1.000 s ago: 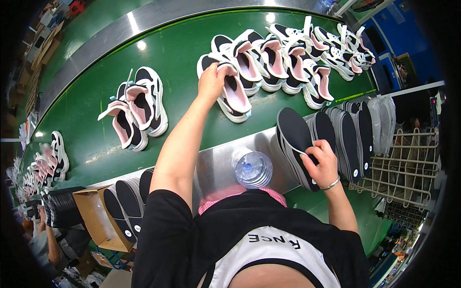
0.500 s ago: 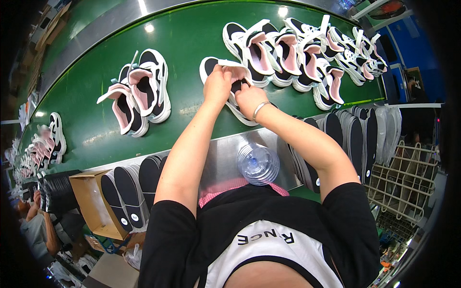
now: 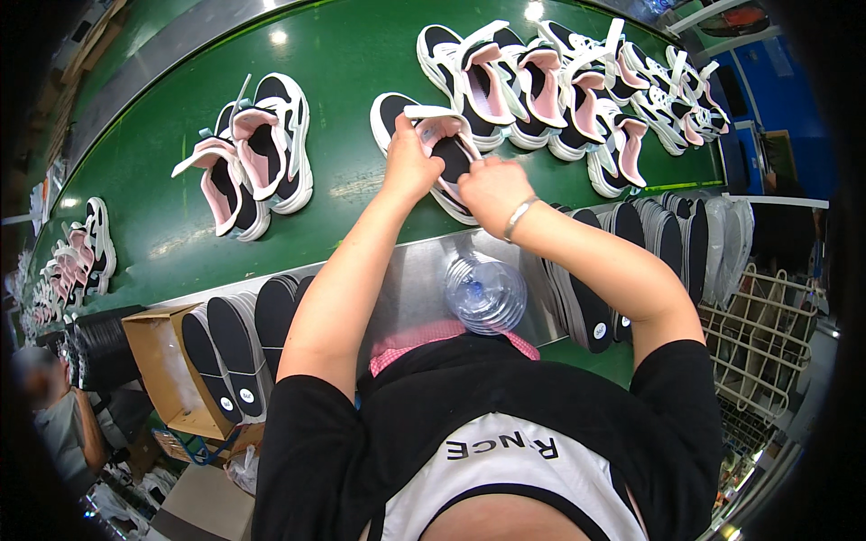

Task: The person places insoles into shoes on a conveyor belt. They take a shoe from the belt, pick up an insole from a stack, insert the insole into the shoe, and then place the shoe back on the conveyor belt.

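A black-and-white sneaker [image 3: 444, 129] with pink lining lies on the green bench in front of me, its toe pointing up and left. My left hand [image 3: 411, 164] grips its upper by the raised tongue, thumb over the opening. Closed on the collar at the heel end is my right hand [image 3: 494, 193], its fingers partly hidden and a little blurred. Between the hands a dark insole [image 3: 454, 159] shows inside the shoe. A pair of matching sneakers [image 3: 260, 149] stands to the left, and several more sneakers [image 3: 541, 86] are grouped at the far right.
A clear ribbed plastic container [image 3: 485, 293] stands on the metal ledge near my waist. Stacks of black insoles [image 3: 236, 347] line the bench's near edge on both sides. An open cardboard box [image 3: 144, 361] and a person [image 3: 68, 419] are at left, a wire rack [image 3: 753, 347] at right.
My right hand has come out of the shoe's opening to the collar at the heel, moving right and nearer. More of the dark insole shows now. My left hand stays at the tongue.
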Motion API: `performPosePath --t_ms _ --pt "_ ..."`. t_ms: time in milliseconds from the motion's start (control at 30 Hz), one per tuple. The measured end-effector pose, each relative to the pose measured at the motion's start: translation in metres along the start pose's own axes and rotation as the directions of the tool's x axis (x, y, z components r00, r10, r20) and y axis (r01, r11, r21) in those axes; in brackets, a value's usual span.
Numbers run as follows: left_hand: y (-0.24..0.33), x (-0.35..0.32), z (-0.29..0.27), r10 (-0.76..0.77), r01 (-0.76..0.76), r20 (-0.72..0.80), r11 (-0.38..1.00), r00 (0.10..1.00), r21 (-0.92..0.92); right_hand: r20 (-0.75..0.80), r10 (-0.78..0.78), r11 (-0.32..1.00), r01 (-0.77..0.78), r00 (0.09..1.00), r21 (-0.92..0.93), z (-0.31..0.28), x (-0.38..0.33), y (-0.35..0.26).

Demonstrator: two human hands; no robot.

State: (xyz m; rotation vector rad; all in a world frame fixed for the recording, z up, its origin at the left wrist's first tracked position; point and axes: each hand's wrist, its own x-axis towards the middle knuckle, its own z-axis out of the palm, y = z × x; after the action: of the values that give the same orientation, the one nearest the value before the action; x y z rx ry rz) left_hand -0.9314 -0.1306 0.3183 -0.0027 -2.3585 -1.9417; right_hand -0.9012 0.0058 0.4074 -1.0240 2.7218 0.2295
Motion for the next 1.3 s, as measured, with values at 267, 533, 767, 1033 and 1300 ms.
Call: performPosePath --t_ms 267,533,767,1033,1300 --pt "0.011 -0.008 -0.004 -0.141 0.135 0.037 0.981 0.989 0.137 0.171 0.023 0.954 -0.072 0.985 0.292 0.047 0.049 0.010" --pt "0.019 -0.006 -0.005 -0.185 0.176 0.025 0.960 0.982 0.216 0.478 -0.056 0.997 0.070 0.876 -0.012 0.065 0.091 0.009" --pt "0.013 -0.007 -0.004 -0.123 0.115 0.009 0.953 0.992 0.282 0.674 -0.053 0.995 0.098 0.737 -0.029 0.028 0.081 0.001" --pt "0.013 -0.014 -0.002 -0.106 0.109 -0.027 0.963 0.994 0.247 0.470 -0.078 0.980 0.154 0.879 -0.124 0.015 0.056 0.001" --pt "0.014 -0.017 -0.001 -0.051 0.071 -0.079 0.959 0.996 0.275 0.638 -0.100 0.985 -0.013 0.764 0.170 0.012 0.030 0.008"
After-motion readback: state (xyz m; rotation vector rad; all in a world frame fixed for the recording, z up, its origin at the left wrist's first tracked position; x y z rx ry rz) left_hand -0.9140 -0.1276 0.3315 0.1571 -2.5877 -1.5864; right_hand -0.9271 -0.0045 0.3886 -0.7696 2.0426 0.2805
